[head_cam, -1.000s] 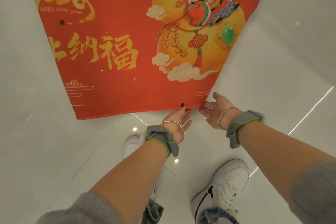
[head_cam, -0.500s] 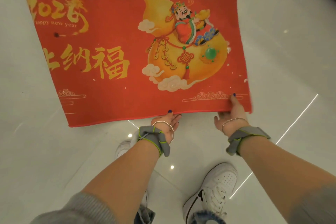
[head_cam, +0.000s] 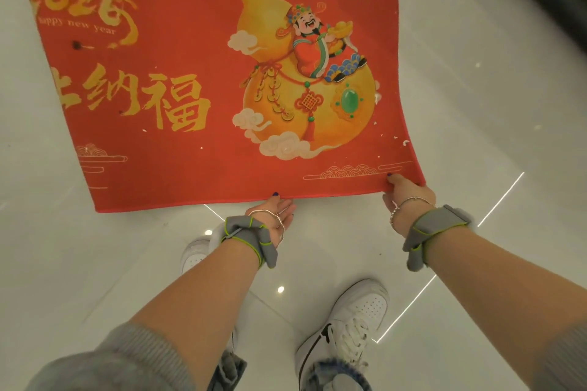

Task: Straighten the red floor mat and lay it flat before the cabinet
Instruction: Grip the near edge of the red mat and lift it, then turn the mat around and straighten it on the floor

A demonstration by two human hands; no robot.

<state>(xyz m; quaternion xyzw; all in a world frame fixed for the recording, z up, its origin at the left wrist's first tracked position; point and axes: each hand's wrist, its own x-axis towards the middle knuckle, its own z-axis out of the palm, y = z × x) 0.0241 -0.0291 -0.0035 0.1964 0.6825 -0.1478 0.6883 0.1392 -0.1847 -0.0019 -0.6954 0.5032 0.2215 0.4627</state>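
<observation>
While both hands pinch its near edge, the red floor mat (head_cam: 197, 143) spreads away from the person over the white tiled floor (head_cam: 476, 136); the right hand (head_cam: 405, 197) clamps the near right corner, thumb on top, and the left hand (head_cam: 276, 213) grips the same edge around its middle; the long axis runs left to right, printed side up, the lettering upright to the wearer; white sneakers (head_cam: 346, 324) stand just behind the edge.

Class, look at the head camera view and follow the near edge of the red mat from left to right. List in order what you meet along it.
Free near-left corner of the red mat → left hand at mid-edge → right hand by the near-right corner.
</observation>
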